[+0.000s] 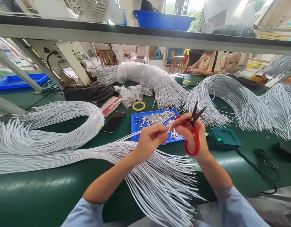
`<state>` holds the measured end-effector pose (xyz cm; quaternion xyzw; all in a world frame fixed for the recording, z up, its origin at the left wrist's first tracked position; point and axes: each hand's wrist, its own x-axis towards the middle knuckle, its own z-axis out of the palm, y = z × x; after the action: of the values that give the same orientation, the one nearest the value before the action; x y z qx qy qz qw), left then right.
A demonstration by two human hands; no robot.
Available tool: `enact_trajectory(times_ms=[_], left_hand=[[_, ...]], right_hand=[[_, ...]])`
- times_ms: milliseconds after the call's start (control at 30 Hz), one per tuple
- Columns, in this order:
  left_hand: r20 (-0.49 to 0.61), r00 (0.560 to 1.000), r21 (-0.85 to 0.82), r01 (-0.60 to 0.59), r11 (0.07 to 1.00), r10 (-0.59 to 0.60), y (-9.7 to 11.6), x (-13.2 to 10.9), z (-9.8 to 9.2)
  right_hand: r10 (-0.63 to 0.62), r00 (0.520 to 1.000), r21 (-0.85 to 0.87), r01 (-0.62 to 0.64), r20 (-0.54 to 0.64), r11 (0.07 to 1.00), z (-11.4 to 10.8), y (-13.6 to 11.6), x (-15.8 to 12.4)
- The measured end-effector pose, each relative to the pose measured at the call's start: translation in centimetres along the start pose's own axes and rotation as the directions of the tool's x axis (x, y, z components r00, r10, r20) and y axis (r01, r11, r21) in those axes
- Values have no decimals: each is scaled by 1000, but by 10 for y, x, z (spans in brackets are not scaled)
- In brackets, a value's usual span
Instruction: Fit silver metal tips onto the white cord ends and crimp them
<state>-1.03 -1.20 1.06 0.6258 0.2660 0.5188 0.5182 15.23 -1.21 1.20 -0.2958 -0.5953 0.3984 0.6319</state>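
My left hand point(152, 140) pinches a thin white cable point(169, 127) close to its end, over a blue tray point(133, 127). Fingertips of my right hand point(189, 132) meet the cable's end. Red-handled scissors point(194, 138) hang on that same hand, their dark blades apart and pointing up and away. Small shiny metal pieces point(157, 117) lie scattered in the tray. Under my forearms spreads a thick bundle of white cables point(155, 171), its loose ends fanned out to the right. Whether a metal piece sits between my fingertips is hidden.
A coiled cable bundle point(88, 118), a phone point(114, 122) and a yellow tape roll point(138, 106) lie left of the tray. To its right sits a green device point(224, 138) with a black cord. More cable bundles point(230, 94) lie behind. A shelf point(145, 34) crosses above; a person point(207, 63) sits opposite.
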Motion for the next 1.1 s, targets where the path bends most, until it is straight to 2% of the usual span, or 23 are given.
enact_trajectory(times_ms=[233, 400, 633, 900, 1000, 1100], left_hand=[[11, 1000, 40, -9, 999, 8, -3, -4, 1], [18, 1000, 56, -4, 998, 3, -6, -5, 4], [-62, 997, 76, -31, 997, 36, -3, -6, 9], [50, 998, 69, 37, 997, -40, 3, -4, 6], [47, 996, 43, 73, 996, -75, 1, -3, 5], [35, 996, -28, 86, 996, -85, -3, -4, 3]], right_hand=[[-1, 1000, 13, 2, -9, 1000, 0, 2, 2], [-26, 998, -60, 23, -55, 998, 1, -1, 4], [-44, 999, -103, 43, -9, 994, 3, -6, 1], [-21, 1000, -105, 21, 9, 994, 3, -9, 0], [0, 1000, -99, 1, 3, 995, 4, -7, 0], [-17, 999, -126, 11, -50, 992, 4, -6, 0]])
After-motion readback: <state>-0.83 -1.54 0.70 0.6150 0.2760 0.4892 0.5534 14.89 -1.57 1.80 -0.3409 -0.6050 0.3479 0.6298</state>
